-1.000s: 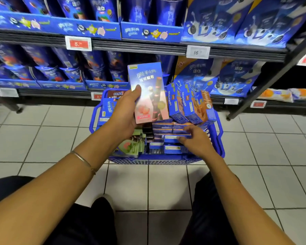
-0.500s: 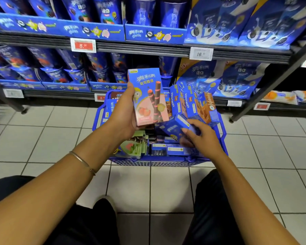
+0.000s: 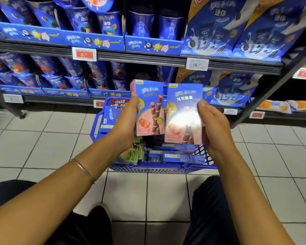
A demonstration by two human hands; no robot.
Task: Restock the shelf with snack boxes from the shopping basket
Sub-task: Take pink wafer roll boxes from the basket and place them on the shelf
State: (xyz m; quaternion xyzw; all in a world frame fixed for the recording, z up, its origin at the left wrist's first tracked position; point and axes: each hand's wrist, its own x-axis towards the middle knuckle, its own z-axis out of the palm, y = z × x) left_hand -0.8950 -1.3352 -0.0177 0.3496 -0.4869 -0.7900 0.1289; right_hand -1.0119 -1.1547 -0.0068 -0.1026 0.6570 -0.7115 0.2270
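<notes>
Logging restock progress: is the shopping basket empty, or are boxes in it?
Not empty: flat blue boxes and green packs lie inside the basket.

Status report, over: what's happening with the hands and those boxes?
Left hand grips one box, right hand a second box. Both upright, side by side above the basket. No obstruction seen toward the shelf.

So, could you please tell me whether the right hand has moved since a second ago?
Yes. The right hand has risen out of the basket, now holding a snack box upright above its rim.
</notes>
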